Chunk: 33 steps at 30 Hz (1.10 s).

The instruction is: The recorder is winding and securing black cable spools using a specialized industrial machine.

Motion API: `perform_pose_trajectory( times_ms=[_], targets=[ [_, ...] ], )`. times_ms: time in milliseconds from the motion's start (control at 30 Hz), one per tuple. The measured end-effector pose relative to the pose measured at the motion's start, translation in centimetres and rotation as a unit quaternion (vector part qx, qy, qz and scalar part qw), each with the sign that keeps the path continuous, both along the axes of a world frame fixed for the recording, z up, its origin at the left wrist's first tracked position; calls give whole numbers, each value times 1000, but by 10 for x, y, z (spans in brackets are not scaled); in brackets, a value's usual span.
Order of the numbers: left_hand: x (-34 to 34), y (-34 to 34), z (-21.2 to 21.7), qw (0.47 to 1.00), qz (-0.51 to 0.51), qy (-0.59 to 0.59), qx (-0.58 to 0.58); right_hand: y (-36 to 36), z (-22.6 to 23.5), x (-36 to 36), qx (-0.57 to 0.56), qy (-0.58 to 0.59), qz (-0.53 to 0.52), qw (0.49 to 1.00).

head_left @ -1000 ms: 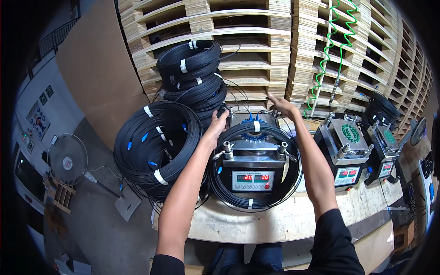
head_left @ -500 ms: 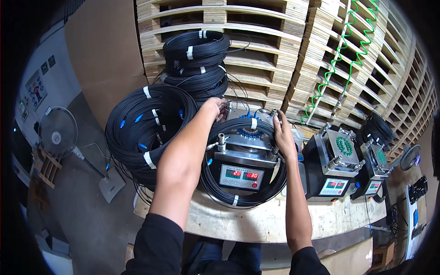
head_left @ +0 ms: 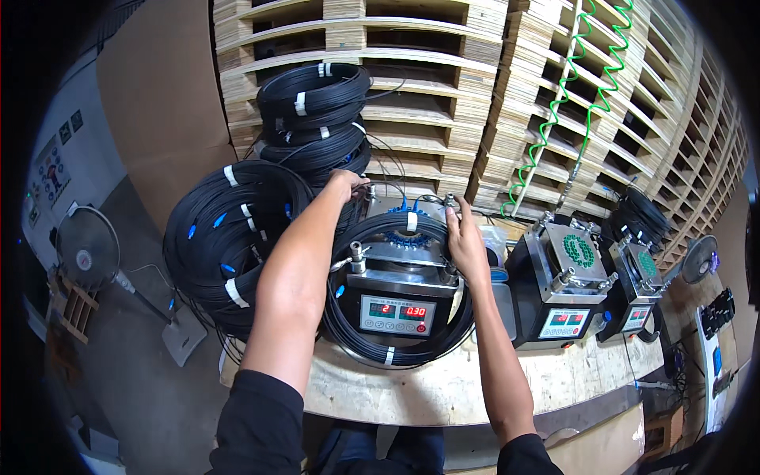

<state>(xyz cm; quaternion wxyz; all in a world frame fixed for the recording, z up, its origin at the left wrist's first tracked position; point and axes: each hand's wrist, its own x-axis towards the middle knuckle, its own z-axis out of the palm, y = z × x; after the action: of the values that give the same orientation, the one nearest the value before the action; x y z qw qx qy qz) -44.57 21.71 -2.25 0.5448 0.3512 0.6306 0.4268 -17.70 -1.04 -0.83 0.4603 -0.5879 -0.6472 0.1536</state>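
Observation:
In front of me stands a black-bodied polishing machine (head_left: 397,283) with a metal top plate and a lit red display. A ring of blue connectors (head_left: 405,239) sits on its top. Around the machine hangs a coil of black cable (head_left: 372,348), tied with white bands and passing over the top plate. My left hand (head_left: 348,185) is closed at the back left clamp post (head_left: 371,191), its fingers partly hidden. At the back right clamp post (head_left: 450,201), my right hand (head_left: 467,237) has thumb and forefinger closed around the knob, its wrist beside the coil.
Stacked black cable coils (head_left: 313,99) stand behind left, with a wider coil stack (head_left: 231,176) nearer. Two similar machines (head_left: 560,297) with green-dotted tops are on the right of the wooden table (head_left: 348,396). Pallets (head_left: 427,59) rise behind; a fan (head_left: 87,249) stands left.
The whole scene has shifted slightly left and mostly down in view. Both hands remain at the back posts. The left figure on the machine's display has changed.

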Motion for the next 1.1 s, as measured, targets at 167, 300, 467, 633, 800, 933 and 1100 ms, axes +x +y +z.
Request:
perform_pose_trajectory(
  times_ms=[167, 300, 467, 633, 800, 933, 1100],
  targets=[
    [-8, 17, -5, 982, -163, 86, 35, -2, 5, -19, 33, 0, 10, 999],
    [25, -10, 24, 895, -362, 254, 51, -6, 5, -11, -23, -15, -21, 999],
    [22, -56, 85, 902, -240, 313, 176, -4, 1, -14, 31, -14, -29, 999],
    [36, -168, 110, 753, -53, 304, 581, -1, -3, 1, 100, -42, -56, 993],
    [16, -314, 50, 659, -29, 590, 465, -5, 0, 2, 155, -36, -63, 985],
    [-8, -334, 15, 605, -45, 695, 386, -8, -1, -7, 163, -33, -51, 985],
    [-18, -327, 13, 616, -111, 705, 333, -12, -1, -4, 158, -17, -44, 986]
  ],
)
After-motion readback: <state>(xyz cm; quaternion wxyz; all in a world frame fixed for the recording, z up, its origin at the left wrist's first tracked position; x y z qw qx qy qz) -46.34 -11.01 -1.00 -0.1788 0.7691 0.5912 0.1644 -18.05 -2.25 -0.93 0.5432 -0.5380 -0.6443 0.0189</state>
